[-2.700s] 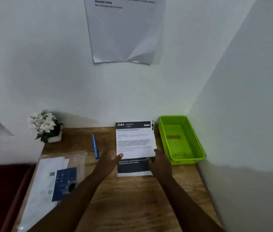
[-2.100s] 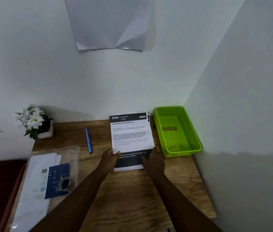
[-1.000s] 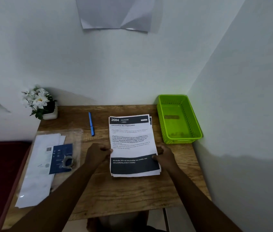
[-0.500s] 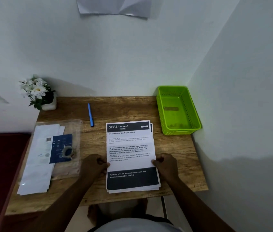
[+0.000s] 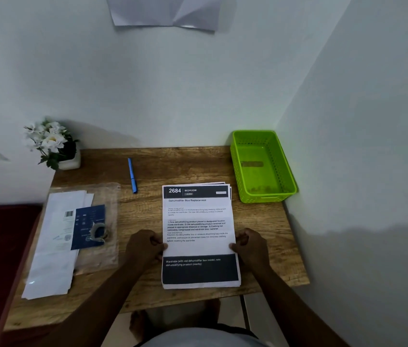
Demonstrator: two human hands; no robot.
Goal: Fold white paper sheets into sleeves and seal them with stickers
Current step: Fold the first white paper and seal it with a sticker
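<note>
Both-handed, curled tight: left hand [image 5: 145, 246] fingers [image 5: 156, 240] pinching the left edge of the paper stack [image 5: 199, 236], right hand [image 5: 250, 245] fingers pinching its right edge. Stack flat on the bench [image 5: 148, 176], long axis running away from the body, header end toward the wall.

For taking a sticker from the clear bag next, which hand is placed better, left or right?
Probably the left hand: it grips the paper stack's left edge, on the side where the clear bag lies. The right hand would have to cross the stack.
</note>
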